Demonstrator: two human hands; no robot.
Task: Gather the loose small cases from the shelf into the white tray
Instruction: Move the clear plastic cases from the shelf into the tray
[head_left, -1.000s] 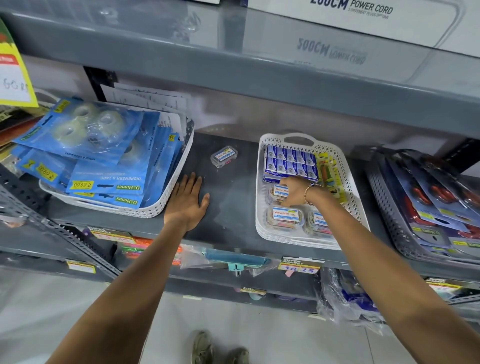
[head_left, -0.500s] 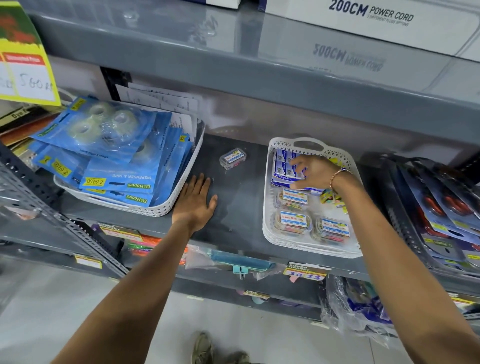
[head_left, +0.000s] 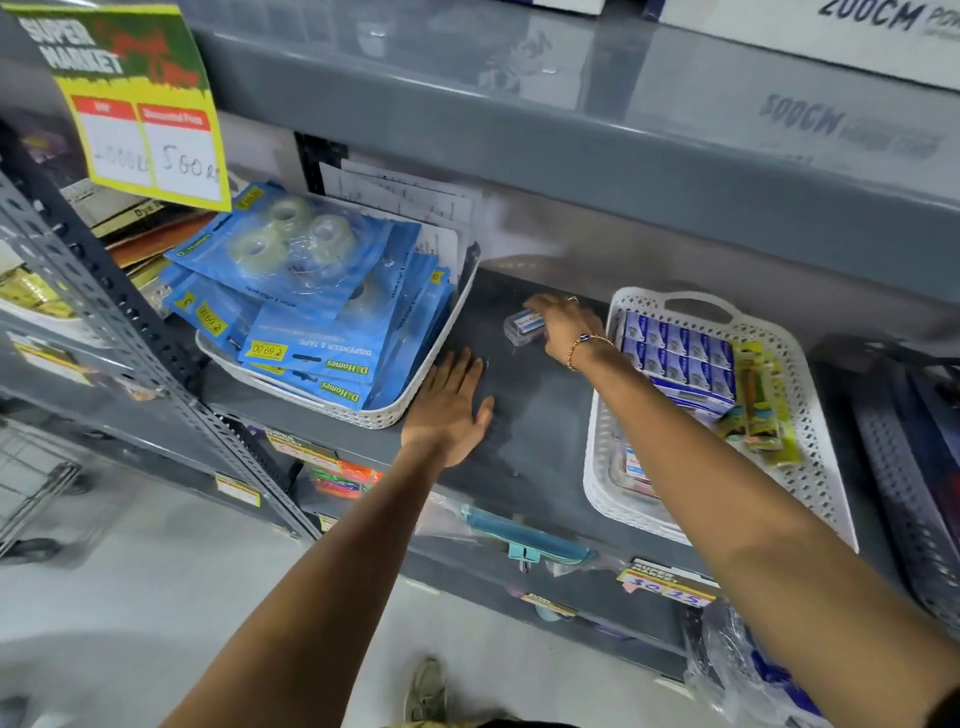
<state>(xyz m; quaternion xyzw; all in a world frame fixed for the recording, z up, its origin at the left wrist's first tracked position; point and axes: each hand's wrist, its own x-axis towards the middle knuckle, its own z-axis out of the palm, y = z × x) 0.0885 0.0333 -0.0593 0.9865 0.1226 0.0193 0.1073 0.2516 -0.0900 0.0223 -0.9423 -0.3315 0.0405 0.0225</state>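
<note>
The right hand, out of the white tray moments ago, now closes fingers on the last loose case on the shelf, while the left hand lies flat, open.

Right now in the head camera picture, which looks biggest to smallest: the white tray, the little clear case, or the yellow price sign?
1. White tray, biggest.
2. Yellow price sign; it hangs nearer the camera, so its real size is unsure.
3. Little clear case, smallest, under the right hand.
</note>
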